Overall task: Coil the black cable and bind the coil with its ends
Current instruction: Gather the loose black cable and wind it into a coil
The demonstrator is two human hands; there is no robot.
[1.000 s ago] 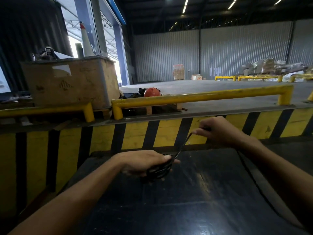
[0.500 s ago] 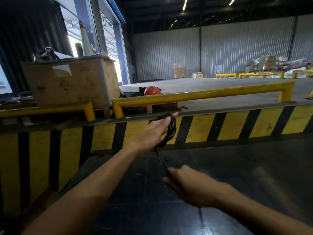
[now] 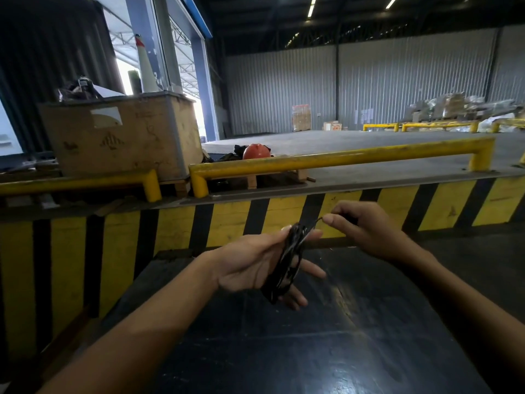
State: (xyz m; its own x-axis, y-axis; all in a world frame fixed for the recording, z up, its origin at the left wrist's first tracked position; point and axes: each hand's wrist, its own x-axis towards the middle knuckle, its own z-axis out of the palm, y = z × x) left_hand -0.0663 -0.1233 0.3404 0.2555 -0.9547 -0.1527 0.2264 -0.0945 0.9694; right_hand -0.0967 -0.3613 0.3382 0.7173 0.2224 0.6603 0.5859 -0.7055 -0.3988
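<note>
**Coil held above a dark, scuffed worktop**

Over the glossy black worktop [image 3: 312, 351], the left hand [image 3: 255, 265] cradled the coiled black cable [image 3: 285, 265] across loosely spread fingers; the right hand [image 3: 366, 231] pinched its free end. Beyond stood a yellow-and-black striped barrier [image 3: 199, 223], yellow rails [image 3: 341, 157], a cardboard crate [image 3: 122, 137], then corrugated walls [image 3: 397, 86].

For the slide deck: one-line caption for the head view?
Left hand holds the black cable coil while right hand pulls its free end taut.
</note>
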